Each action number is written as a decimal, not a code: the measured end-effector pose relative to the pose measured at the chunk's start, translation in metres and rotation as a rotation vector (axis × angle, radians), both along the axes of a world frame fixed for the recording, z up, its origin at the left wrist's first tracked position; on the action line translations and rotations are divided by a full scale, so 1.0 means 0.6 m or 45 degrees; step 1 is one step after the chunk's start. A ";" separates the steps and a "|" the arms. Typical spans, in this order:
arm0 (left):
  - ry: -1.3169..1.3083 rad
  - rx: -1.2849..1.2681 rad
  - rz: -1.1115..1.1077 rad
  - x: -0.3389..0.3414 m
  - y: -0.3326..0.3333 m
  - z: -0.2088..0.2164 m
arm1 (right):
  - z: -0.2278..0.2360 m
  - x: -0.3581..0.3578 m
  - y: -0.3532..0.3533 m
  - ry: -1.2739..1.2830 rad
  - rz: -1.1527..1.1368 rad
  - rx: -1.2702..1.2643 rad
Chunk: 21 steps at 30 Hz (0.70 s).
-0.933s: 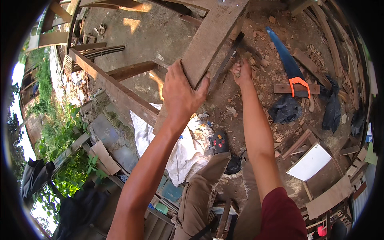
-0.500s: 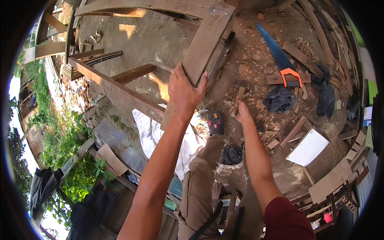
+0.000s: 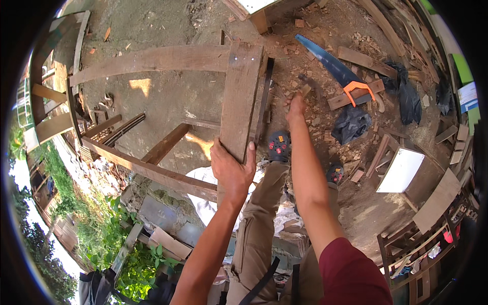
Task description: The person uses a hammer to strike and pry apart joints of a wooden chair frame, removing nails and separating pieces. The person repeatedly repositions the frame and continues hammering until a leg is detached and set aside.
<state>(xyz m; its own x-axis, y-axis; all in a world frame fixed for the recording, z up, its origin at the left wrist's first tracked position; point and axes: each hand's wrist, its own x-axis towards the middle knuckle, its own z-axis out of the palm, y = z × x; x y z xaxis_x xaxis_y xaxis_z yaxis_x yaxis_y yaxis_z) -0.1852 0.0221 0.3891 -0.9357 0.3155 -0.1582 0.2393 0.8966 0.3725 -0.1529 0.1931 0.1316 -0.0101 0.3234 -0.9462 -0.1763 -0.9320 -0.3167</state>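
My left hand [image 3: 234, 166] is wrapped round the near part of a flat brown plank [image 3: 240, 96], fingers on its left side and thumb along its right edge. Two small shiny nail heads show at the plank's far end. This plank lies across the end of a wooden frame, whose far rail [image 3: 152, 62] and near rail [image 3: 152, 172] run off to the left. To the right of the plank, my right hand [image 3: 296, 108] is closed round a hammer [image 3: 305, 90]; its pale wooden handle shows in part, and the dark head blurs into the ground.
A handsaw [image 3: 325, 58] with an orange handle lies on the chip-strewn ground at right, by a black plastic bag [image 3: 352, 124]. Further right are a white panel [image 3: 400, 171] and stacked offcuts. White sheeting [image 3: 201, 203] lies below the frame. Green plants [image 3: 114, 229] grow at left.
The view has shifted, and the plank now points more straight ahead. My right hand has moved forward with the hammer, alongside the plank. My left hand keeps its hold.
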 end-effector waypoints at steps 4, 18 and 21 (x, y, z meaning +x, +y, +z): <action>0.013 -0.040 -0.047 -0.004 0.001 0.009 | 0.014 -0.095 0.033 0.075 0.314 -0.053; -0.017 -0.033 -0.084 0.001 -0.002 0.010 | -0.014 0.008 0.040 -0.034 1.021 0.199; 0.085 -0.074 -0.123 0.003 -0.001 0.002 | -0.045 0.121 0.013 -0.225 1.414 0.601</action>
<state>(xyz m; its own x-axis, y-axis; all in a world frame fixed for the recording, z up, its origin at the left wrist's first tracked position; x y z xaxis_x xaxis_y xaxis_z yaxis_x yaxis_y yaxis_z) -0.1836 0.0217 0.3903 -0.9105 0.3967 -0.1168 0.3482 0.8878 0.3009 -0.0803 0.2007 0.1045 -0.3828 0.5332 -0.7544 0.7233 -0.3350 -0.6038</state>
